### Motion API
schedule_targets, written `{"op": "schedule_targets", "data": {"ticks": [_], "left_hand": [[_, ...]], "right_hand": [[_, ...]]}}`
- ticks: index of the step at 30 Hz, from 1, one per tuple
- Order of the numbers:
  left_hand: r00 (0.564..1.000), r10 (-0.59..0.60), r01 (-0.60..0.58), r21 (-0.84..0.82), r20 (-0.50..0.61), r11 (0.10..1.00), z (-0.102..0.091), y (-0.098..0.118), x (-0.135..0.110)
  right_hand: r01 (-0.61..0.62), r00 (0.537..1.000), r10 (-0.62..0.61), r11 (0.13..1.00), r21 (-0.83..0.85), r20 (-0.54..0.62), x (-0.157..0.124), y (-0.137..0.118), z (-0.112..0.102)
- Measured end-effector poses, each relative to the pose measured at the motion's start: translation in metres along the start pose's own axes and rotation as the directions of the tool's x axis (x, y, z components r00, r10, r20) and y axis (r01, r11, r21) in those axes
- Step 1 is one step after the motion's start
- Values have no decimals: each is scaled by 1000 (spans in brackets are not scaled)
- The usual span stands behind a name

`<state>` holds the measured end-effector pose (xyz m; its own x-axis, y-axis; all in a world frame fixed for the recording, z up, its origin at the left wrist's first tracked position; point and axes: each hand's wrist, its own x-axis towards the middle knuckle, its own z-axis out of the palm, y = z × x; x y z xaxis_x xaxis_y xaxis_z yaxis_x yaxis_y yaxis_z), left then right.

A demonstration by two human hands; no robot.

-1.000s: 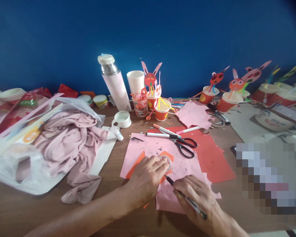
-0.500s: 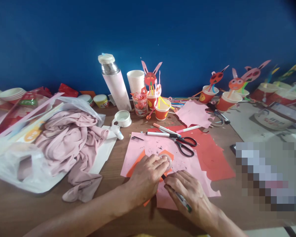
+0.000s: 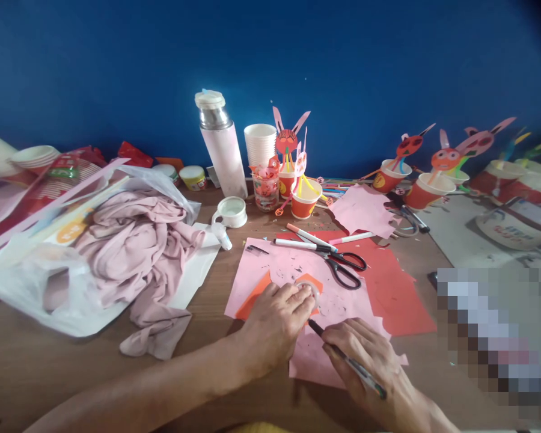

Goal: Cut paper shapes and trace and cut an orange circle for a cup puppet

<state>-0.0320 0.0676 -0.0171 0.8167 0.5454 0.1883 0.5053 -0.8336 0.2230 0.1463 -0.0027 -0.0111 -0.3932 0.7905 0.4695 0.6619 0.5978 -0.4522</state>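
My left hand (image 3: pixel 277 322) presses a clear round ring (image 3: pixel 315 293), which looks like a roll of tape, down onto orange paper (image 3: pixel 253 298). Its fingers are closed together over the ring, hiding much of it. In my right hand (image 3: pixel 367 355) is a pen (image 3: pixel 361 371) with a dark tip end, slanting toward the ring and the left fingertips. Beneath the orange piece lies a pink sheet (image 3: pixel 345 307) with cut edges. Black-handled scissors (image 3: pixel 345 272) rest on it, beyond my right hand.
Markers (image 3: pixel 304 245) and red paper (image 3: pixel 394 294) lie past the scissors. A thermos (image 3: pixel 225 153), a white mug (image 3: pixel 231 213) and paper cups with rabbit figures (image 3: pixel 306 204) stand along the wall. Pink cloth (image 3: pixel 130 240) on a plastic bag (image 3: pixel 79 313) fills the left.
My right hand has drawn back rightward with the pen, whose tip now shows apart from my left fingers. The left hand keeps pressing the ring. The view has shifted slightly.
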Motion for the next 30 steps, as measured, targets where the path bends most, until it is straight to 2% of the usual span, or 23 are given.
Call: {"op": "schedule_targets", "data": {"ticks": [6, 12, 19, 22, 24, 27, 28, 30], "left_hand": [[997, -17, 10, 103, 74, 995, -6, 9, -4], [997, -14, 3, 147, 79, 989, -2, 8, -5], [1000, -29, 28, 308, -2, 951, 13, 20, -9], [996, -69, 88, 412, -62, 907, 25, 31, -12], [992, -90, 120, 457, -86, 882, 30, 37, -12], [990, -100, 136, 494, -99, 859, 30, 42, -12], [991, -95, 132, 502, -99, 855, 29, 43, -12], [989, -86, 136, 525, -119, 840, 27, 43, -11]], "right_hand": [[-23, 1000, 23, 999, -33, 1, -7, 5, -5], [-71, 997, 70, 996, -52, -21, -13, 13, -3], [-159, 982, 151, 986, -55, -116, -11, 18, -6], [-286, 953, 278, 956, -57, -119, -8, 22, -17], [-390, 917, 378, 917, -82, -128, -3, 28, -28], [-441, 895, 432, 894, -80, -109, 17, 37, -45], [-437, 898, 431, 897, -64, -82, 28, 39, -48], [-327, 944, 329, 942, -73, 11, 55, 41, -47]]}}
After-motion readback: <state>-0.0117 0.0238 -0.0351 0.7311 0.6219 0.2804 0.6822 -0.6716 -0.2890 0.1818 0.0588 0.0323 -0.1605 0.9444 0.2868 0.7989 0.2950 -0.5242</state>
